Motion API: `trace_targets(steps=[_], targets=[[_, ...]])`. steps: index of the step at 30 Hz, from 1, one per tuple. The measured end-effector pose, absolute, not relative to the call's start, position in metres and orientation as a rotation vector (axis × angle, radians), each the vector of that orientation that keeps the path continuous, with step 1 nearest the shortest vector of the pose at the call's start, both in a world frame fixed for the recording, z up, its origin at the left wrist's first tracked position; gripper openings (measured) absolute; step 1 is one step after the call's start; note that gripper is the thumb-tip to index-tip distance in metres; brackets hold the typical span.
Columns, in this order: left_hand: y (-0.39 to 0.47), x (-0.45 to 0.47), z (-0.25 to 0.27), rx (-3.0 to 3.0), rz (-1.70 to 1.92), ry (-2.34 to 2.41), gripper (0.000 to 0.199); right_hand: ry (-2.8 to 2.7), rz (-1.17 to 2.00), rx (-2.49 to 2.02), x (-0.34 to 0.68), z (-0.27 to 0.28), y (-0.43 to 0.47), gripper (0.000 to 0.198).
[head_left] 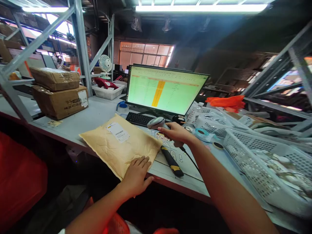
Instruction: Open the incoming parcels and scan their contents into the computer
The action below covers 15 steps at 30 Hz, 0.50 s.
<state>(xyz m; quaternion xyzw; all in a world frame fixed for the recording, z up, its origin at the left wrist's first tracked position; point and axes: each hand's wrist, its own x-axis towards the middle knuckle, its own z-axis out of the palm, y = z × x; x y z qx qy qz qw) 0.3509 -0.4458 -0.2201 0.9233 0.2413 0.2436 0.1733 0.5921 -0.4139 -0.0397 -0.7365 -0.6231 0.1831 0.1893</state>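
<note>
A yellow padded envelope (114, 144) lies on the table, its near side jutting past the front edge. On its upper part is a white barcode label (118, 132). My left hand (136, 175) rests flat on the envelope's near right corner, fingers stretched out. In my right hand (176, 133) is a corded barcode scanner (156, 122), held by its grip just above the table, its head pointing left over the envelope's right side. A black and yellow box cutter (172, 161) lies below the scanner, beside the envelope.
A monitor (165, 89) with a spreadsheet stands behind a black keyboard (138, 119). Two stacked cardboard boxes (60, 102) sit at left. At right are tape rolls (217, 146) and a white basket (253, 169) of small packs. Another person (72, 61) is in the left background.
</note>
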Motion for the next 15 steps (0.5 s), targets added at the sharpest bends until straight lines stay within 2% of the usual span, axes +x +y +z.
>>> trace_targets(steps=[5, 10, 13, 15], targets=[[-0.445, 0.351, -0.223, 2.616, 0.716, 0.681, 0.056, -1.454, -0.109, -2.641, 0.655, -0.104, -0.438, 0.043], [-0.443, 0.352, -0.227, 2.620, 0.721, 0.679, 0.056, -1.253, -0.165, -2.806, 0.683, -0.150, -0.469, 0.050], [-0.444, 0.352, -0.226, 2.624, 0.704, 0.677, 0.054, -1.260, -0.206, -2.704, 0.683, -0.143, -0.470, 0.055], [-0.444, 0.352, -0.225, 2.632, 0.697, 0.685, 0.053, -1.214, -0.370, -2.586, 0.679, -0.128, -0.457, 0.055]])
